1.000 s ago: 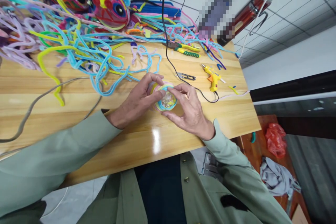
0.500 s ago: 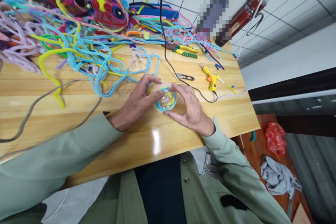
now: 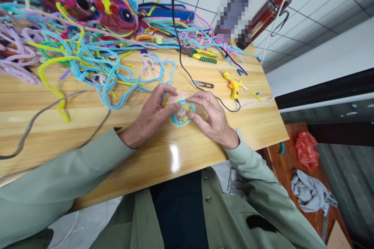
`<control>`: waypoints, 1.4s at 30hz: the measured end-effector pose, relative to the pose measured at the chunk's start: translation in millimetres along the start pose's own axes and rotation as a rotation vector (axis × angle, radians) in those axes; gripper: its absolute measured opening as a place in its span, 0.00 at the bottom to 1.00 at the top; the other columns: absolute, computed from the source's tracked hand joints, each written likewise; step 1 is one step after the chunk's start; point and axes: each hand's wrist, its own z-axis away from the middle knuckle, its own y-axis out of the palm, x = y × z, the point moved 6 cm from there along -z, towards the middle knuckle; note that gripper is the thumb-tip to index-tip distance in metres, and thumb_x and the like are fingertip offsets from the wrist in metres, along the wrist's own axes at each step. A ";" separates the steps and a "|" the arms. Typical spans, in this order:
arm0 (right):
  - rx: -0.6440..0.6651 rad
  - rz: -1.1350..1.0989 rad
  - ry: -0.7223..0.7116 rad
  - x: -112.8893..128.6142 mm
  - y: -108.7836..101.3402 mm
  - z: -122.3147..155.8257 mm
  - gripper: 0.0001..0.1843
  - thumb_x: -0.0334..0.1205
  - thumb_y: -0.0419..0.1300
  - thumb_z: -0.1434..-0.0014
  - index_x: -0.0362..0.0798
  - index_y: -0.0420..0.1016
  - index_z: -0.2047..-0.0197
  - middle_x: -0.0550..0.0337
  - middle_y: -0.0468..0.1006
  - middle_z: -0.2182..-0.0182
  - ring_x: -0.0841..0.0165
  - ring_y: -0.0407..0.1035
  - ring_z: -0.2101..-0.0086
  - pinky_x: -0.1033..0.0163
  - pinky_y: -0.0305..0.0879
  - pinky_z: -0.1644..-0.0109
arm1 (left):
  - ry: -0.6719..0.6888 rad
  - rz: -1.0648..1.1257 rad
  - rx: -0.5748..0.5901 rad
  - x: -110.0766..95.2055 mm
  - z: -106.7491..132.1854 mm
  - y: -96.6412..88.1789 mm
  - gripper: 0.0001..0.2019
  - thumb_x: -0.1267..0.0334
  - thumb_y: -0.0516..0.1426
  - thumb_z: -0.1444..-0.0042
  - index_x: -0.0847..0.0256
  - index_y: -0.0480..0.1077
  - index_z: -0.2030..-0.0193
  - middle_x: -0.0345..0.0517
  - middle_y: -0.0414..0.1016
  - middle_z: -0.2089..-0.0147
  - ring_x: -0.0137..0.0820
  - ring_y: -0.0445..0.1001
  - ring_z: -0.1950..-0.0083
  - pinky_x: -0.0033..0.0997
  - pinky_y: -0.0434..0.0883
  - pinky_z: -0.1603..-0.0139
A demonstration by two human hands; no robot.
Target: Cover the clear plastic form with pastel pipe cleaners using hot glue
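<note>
Between my hands is a small, round, clear object wound with pipe cleaners (image 3: 184, 120) in blue, yellow and pink bands; its clear centre faces up toward me. My left hand (image 3: 154, 111) grips it from the left, thumb lying across the top and fingers curled behind the far side. On the right edge, the thumb and fingertips of my right hand (image 3: 212, 116) close on the rim. Whatever lies under the fingertips is hidden. Just beyond, small black thread snips (image 3: 204, 84) lie on the table.
A yellow glue gun (image 3: 233, 85) with a black cord lies to the right, near green-and-yellow pliers (image 3: 201, 54). Tangled pipe cleaners (image 3: 113, 70) cover the left and back. Two colourful fish-like crafts (image 3: 117, 11) and a red flask (image 3: 265, 19) stand behind. A grey cable (image 3: 35, 118) crosses the left.
My right thumb has moved up from below the round object onto its right rim, and the right fingers have drawn inward. My left hand keeps its hold. The view has shifted slightly.
</note>
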 end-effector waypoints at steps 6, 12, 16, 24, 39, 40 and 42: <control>-0.026 -0.012 0.057 2.2 -3.6 -12.2 0.04 0.41 0.63 0.22 0.54 0.80 0.47 0.54 0.85 0.54 0.60 0.81 0.53 0.49 0.80 0.47 | 0.064 -0.071 0.014 -2.2 3.3 1.6 0.13 0.50 0.63 0.28 0.51 0.71 0.45 0.46 0.76 0.44 0.42 0.75 0.42 0.46 0.76 0.40; 0.036 -0.055 0.183 -4.4 -1.6 -19.2 0.08 0.45 0.65 0.24 0.53 0.77 0.57 0.59 0.82 0.61 0.63 0.75 0.59 0.53 0.75 0.52 | 0.075 -0.119 0.042 -3.2 6.6 3.2 0.14 0.51 0.63 0.28 0.51 0.69 0.43 0.48 0.75 0.40 0.44 0.74 0.36 0.50 0.72 0.31; 0.038 -0.089 0.196 -4.3 -1.8 -20.0 0.08 0.42 0.66 0.27 0.53 0.74 0.60 0.61 0.80 0.64 0.64 0.73 0.62 0.55 0.73 0.53 | 0.087 -0.153 0.068 -7.5 6.8 4.1 0.14 0.51 0.63 0.30 0.51 0.68 0.44 0.48 0.75 0.40 0.46 0.74 0.34 0.52 0.72 0.28; 0.046 -0.134 0.249 -2.0 -1.5 -22.2 0.10 0.43 0.68 0.28 0.53 0.74 0.62 0.61 0.80 0.64 0.64 0.74 0.61 0.55 0.71 0.53 | 0.062 -0.215 0.052 -18.7 3.9 4.2 0.11 0.51 0.61 0.29 0.52 0.66 0.50 0.48 0.79 0.43 0.46 0.78 0.36 0.51 0.78 0.34; 0.039 -0.166 0.216 -0.7 -4.4 -14.3 0.02 0.39 0.65 0.26 0.54 0.80 0.53 0.57 0.86 0.57 0.61 0.79 0.56 0.51 0.77 0.48 | 0.110 -0.244 0.045 -16.2 5.5 2.3 0.08 0.53 0.58 0.24 0.50 0.65 0.49 0.47 0.81 0.42 0.46 0.80 0.38 0.56 0.80 0.38; 0.042 -0.160 0.209 0.0 -4.5 -14.7 0.02 0.39 0.65 0.26 0.54 0.80 0.54 0.57 0.86 0.57 0.61 0.79 0.55 0.51 0.77 0.48 | 0.112 -0.248 0.043 -16.0 5.9 2.4 0.08 0.53 0.58 0.24 0.50 0.65 0.49 0.47 0.80 0.42 0.45 0.80 0.38 0.56 0.80 0.38; 0.043 -0.156 0.191 1.7 -5.4 -15.3 0.01 0.38 0.65 0.26 0.54 0.79 0.54 0.58 0.85 0.58 0.61 0.79 0.55 0.51 0.77 0.48 | 0.120 -0.251 0.037 -15.8 6.3 2.7 0.08 0.52 0.58 0.23 0.50 0.65 0.48 0.47 0.80 0.43 0.44 0.80 0.40 0.54 0.80 0.39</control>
